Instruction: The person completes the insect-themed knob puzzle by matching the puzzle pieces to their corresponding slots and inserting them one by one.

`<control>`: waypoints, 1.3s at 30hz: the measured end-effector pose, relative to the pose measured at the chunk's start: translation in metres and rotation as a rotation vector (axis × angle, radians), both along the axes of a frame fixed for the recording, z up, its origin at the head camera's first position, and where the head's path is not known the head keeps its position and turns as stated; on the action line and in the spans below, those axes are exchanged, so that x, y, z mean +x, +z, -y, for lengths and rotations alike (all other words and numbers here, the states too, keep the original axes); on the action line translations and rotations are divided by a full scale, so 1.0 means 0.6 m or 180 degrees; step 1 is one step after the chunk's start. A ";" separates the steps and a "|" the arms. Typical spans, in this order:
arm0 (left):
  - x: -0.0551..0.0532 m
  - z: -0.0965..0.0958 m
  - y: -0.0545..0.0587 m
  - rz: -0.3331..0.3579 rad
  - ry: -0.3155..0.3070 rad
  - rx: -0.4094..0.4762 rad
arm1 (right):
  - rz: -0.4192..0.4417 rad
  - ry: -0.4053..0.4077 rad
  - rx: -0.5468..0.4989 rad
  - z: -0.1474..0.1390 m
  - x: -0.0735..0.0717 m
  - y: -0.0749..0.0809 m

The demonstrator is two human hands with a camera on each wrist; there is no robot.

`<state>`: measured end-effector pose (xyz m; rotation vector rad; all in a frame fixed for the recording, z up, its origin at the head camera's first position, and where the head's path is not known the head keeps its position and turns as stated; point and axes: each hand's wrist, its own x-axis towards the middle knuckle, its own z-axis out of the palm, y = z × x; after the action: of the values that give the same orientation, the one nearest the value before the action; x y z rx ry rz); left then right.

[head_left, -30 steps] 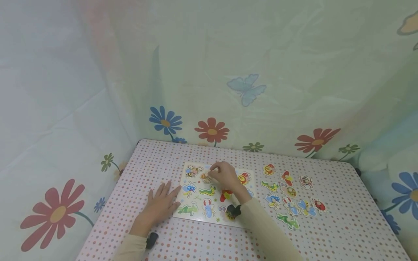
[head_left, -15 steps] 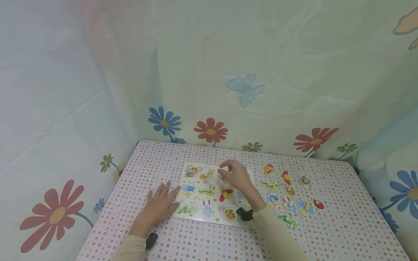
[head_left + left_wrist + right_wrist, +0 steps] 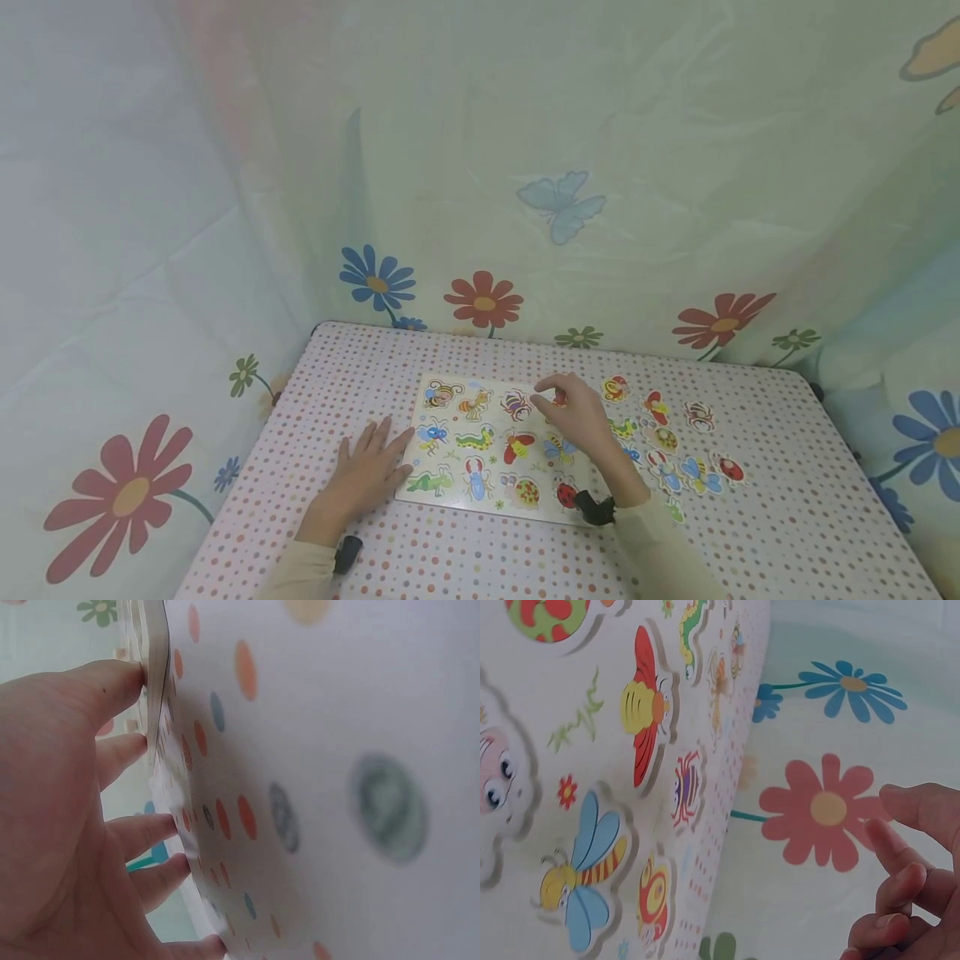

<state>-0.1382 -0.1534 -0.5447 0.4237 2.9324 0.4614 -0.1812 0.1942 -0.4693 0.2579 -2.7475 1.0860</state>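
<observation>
A pale puzzle board (image 3: 453,457) with rows of colourful insect pictures lies on the dotted table. My left hand (image 3: 360,479) rests at its left side with fingers spread. In the left wrist view, the left thumb and forefinger touch the board's edge (image 3: 155,675), and other fingertips meet the tabletop. Over the board's upper right is my right hand (image 3: 579,414), near the purple-striped spider (image 3: 517,405). The right wrist view has the right hand (image 3: 915,877) raised off the board, fingers loosely bent, nothing held. A blue-winged bee (image 3: 589,874) and a red-winged insect (image 3: 645,709) show there on the board.
Loose insect pieces lie right of the board, among them a striped spider piece (image 3: 700,416), a ladybird piece (image 3: 729,469) and a blue-winged bee piece (image 3: 701,475). A flowered curtain (image 3: 637,208) hangs behind the table (image 3: 810,500).
My right hand has moved right across the board, from the orange insect past the spider, uncovering pictures along the way. The left hand has stayed put.
</observation>
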 end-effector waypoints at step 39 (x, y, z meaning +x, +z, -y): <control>0.000 0.001 -0.003 0.0012 -0.0028 0.0006 | -0.0109 -0.1178 0.0069 -0.272 0.037 -0.049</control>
<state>-0.1380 -0.1541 -0.5466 0.4352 2.9256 0.4634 -0.1591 0.3571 -0.4986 -0.2204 -2.6315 0.9408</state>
